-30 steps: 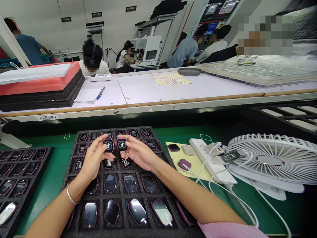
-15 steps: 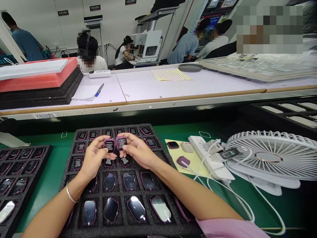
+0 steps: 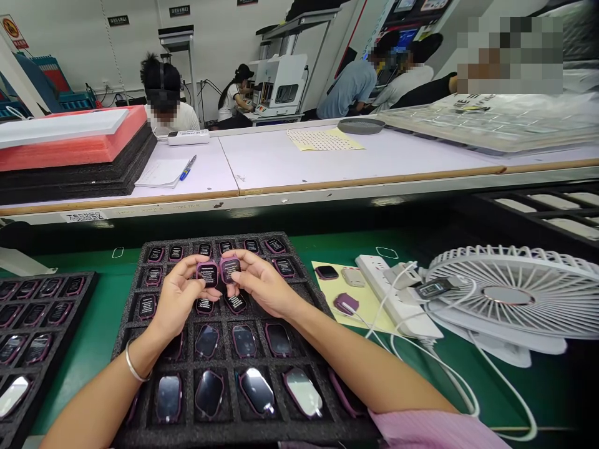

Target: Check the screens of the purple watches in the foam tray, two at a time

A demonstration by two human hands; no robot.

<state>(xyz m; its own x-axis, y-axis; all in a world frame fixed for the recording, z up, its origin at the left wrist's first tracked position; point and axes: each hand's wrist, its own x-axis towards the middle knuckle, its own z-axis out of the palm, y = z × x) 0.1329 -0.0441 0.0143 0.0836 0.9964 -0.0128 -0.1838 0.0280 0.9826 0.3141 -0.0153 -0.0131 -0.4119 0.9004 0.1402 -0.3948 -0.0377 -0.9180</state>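
Between the fingers and thumb of my left hand (image 3: 180, 293) is a purple-framed smartwatch body (image 3: 207, 275), its dark screen lit with white text. My right hand (image 3: 264, 284) pinches a similar smartwatch body (image 3: 229, 269), also showing text, with the thumb at its lower edge. Both are held side by side above a black foam tray (image 3: 224, 368). Several more watch bodies sit in the tray's compartments; the far ones show text, while nearer ones such as this watch body (image 3: 209, 394) have dark or reflective screens. My hands and forearms hide some compartments.
At left lies a second foam tray (image 3: 51, 343) with watch bodies. Right of the main tray are a yellow sheet (image 3: 374, 318) with small devices, a white power strip (image 3: 402, 299) with cables and a white fan (image 3: 510, 299). A raised shelf (image 3: 262, 168) runs behind; people sit beyond it.
My hands and the two watch bodies stay almost still. In the background, a person at the far left has gone out of view.
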